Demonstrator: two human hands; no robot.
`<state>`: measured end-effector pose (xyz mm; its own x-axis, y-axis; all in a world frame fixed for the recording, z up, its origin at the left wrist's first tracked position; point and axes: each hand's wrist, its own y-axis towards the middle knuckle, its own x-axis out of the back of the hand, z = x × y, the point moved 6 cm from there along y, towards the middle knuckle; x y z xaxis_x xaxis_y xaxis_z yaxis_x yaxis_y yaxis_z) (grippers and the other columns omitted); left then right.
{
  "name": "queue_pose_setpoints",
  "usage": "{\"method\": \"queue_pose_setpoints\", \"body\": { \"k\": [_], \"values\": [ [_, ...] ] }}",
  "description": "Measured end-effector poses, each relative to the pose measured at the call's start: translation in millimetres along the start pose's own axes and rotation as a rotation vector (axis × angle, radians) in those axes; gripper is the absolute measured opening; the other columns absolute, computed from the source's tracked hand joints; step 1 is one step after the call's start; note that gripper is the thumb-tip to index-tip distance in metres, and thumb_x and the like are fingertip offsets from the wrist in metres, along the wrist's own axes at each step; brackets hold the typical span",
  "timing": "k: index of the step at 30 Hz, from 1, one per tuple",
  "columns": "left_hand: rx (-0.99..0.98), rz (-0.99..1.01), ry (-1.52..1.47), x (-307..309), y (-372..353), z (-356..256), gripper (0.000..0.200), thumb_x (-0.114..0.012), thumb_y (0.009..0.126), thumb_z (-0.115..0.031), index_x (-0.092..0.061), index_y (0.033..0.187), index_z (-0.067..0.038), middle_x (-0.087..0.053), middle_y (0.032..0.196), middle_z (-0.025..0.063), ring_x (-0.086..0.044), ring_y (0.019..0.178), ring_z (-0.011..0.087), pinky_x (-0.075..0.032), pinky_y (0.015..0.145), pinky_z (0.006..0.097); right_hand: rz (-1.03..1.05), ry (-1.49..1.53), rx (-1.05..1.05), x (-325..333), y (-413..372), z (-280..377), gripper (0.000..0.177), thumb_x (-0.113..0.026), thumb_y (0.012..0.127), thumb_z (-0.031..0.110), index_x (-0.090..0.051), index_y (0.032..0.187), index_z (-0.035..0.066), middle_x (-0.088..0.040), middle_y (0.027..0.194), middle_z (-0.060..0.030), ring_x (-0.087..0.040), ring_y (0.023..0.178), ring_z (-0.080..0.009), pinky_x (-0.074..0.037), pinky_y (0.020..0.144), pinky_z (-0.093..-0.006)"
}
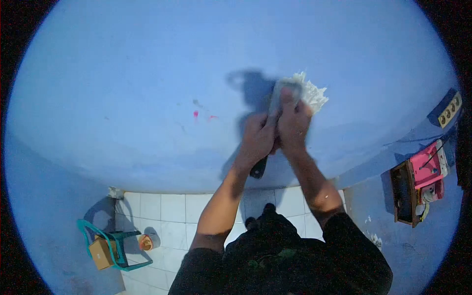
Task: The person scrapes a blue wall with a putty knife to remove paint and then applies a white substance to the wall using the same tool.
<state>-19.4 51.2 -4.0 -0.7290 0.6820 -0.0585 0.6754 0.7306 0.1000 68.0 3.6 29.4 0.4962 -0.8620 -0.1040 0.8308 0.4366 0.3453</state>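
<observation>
left hand [258,140] and right hand [294,123] both clenched, touching, held far out front; right slightly farther, elbows bent.

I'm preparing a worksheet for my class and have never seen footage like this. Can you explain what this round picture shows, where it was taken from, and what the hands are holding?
There is no machine here. A person wears a camera on the head that looks forward and down, so the single picture is round and bends at its edges. The left hand and right hand together grip a tool with a dark handle and press it against a blue wall. Some white frayed material sits at its tip. Below are white floor tiles and a green chair carrying a cardboard box.
</observation>
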Motion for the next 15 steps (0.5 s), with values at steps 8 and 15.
{"method": "queue_pose_setpoints", "body": {
  "k": [8,15],
  "values": [
    [-0.122,-0.022,0.032,-0.9,0.8,-39.2,0.043,-0.042,0.090,-0.029,-0.050,0.059,0.000,-0.046,0.044,0.0047,-0.043,0.034,0.0115,-0.034,0.032,0.0265,0.029,0.071,0.050,-0.7,12.0,19.4,0.040,-0.055,0.083,0.031,-0.052,0.059,0.000,-0.046,0.048,-0.0023,-0.042,0.048,-0.0088,-0.036,0.044,-0.0299],
    [0.276,0.078,0.051,28.5,-104.6,119.7,0.020,-0.055,0.083,-0.019,-0.054,0.070,-0.003,-0.046,0.051,0.0008,-0.043,0.045,0.0087,-0.035,0.042,0.0244,0.726,0.192,-0.611,44.0,-108.2,-161.3,0.045,-0.042,0.087,0.043,-0.055,0.067,0.005,-0.048,0.053,-0.0016,-0.044,0.047,-0.0099,-0.035,0.044,-0.0265]
  ]
}}
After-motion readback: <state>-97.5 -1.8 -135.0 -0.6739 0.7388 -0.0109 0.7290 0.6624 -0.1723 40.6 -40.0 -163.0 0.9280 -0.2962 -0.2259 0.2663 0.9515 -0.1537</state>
